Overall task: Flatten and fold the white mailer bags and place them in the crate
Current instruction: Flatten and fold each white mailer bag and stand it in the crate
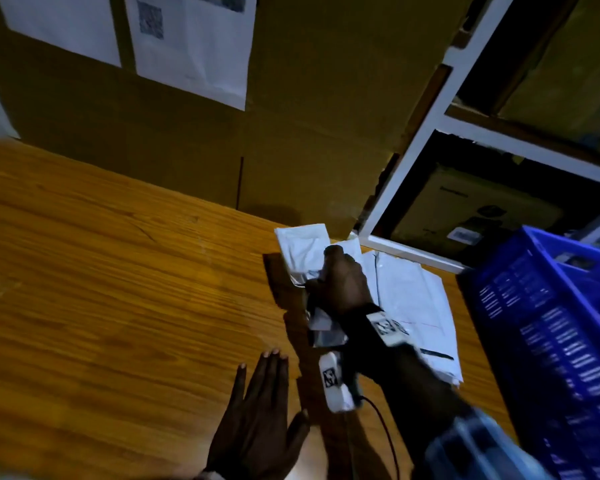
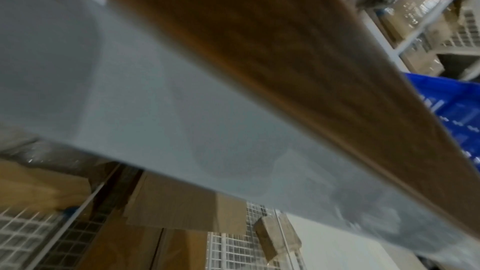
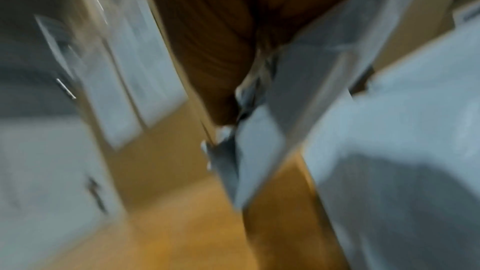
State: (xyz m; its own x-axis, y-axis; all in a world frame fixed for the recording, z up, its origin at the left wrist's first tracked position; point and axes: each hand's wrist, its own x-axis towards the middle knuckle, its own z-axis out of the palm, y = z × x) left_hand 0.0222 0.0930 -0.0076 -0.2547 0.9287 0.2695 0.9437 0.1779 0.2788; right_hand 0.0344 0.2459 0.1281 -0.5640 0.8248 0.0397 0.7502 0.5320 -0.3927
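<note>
In the head view my right hand (image 1: 340, 282) grips a crumpled white mailer bag (image 1: 321, 322) above the wooden table (image 1: 118, 289), its grey inner side hanging below my fist. Behind the hand lies a pile of white mailer bags (image 1: 416, 299), one small one (image 1: 302, 247) at the far end. The blue crate (image 1: 548, 323) stands at the right, next to the pile. My left hand (image 1: 257, 420) is held flat with straight fingers over the table's near part, holding nothing. The right wrist view is blurred; it shows my fingers (image 3: 213, 44) against the held white bag (image 3: 262, 147).
A large cardboard box (image 1: 187, 140) with white paper labels stands at the back of the table. A white metal shelf frame (image 1: 420, 143) with boxes is at the right rear. The left wrist view shows the table edge (image 2: 285, 69) and the crate (image 2: 457, 106).
</note>
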